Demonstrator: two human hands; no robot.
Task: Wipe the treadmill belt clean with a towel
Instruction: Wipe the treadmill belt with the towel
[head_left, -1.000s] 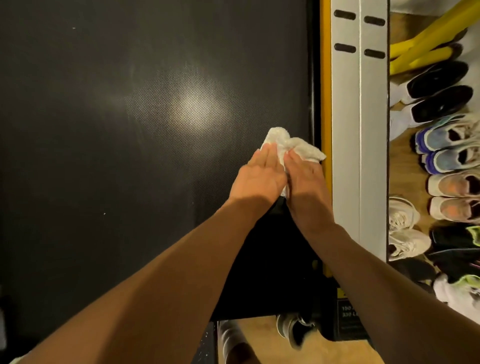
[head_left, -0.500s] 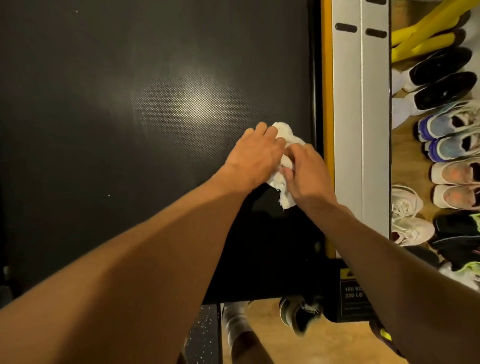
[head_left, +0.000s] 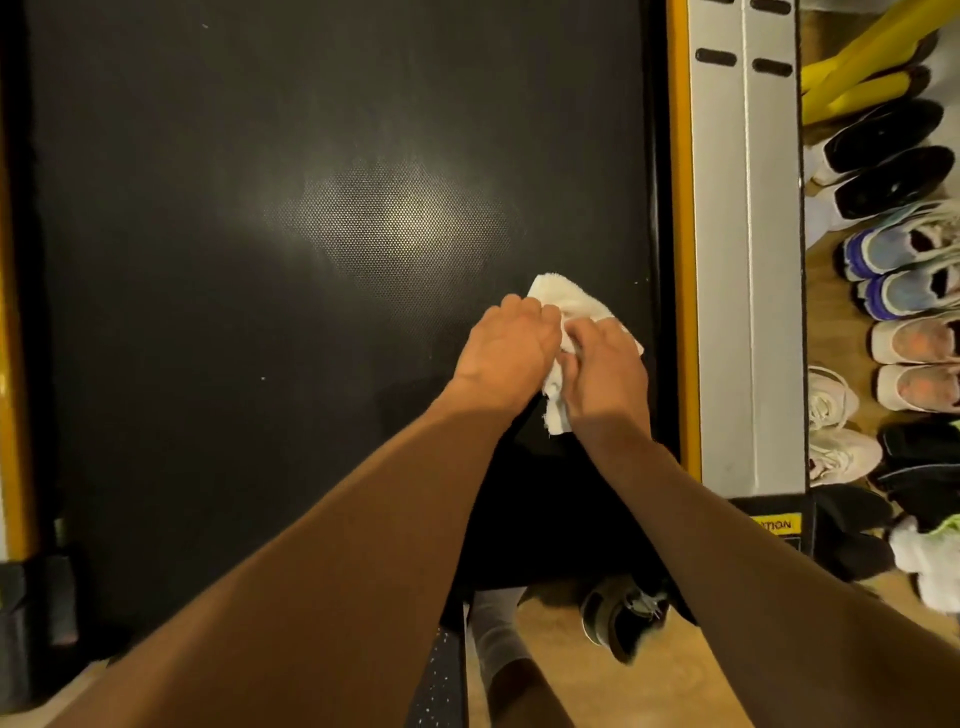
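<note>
The black textured treadmill belt (head_left: 260, 260) fills most of the view, with a bright light patch near its middle. A small white towel (head_left: 558, 299) lies bunched on the belt near its right edge. My left hand (head_left: 506, 348) has its fingers curled over the towel's left part. My right hand (head_left: 605, 371) grips the towel's right part, fingers bent into the cloth. Both hands sit side by side, and most of the towel is hidden beneath them; a corner sticks out ahead and a strip shows between the wrists.
A yellow strip (head_left: 680, 260) and a grey side rail (head_left: 743, 286) run along the belt's right side. Several pairs of shoes (head_left: 893, 291) line the wooden floor to the right. My own shoe (head_left: 618, 618) shows below the belt's rear edge.
Both hands went from lying flat on the towel to curling their fingers into it, bunching the cloth. The towel stays near the belt's right edge.
</note>
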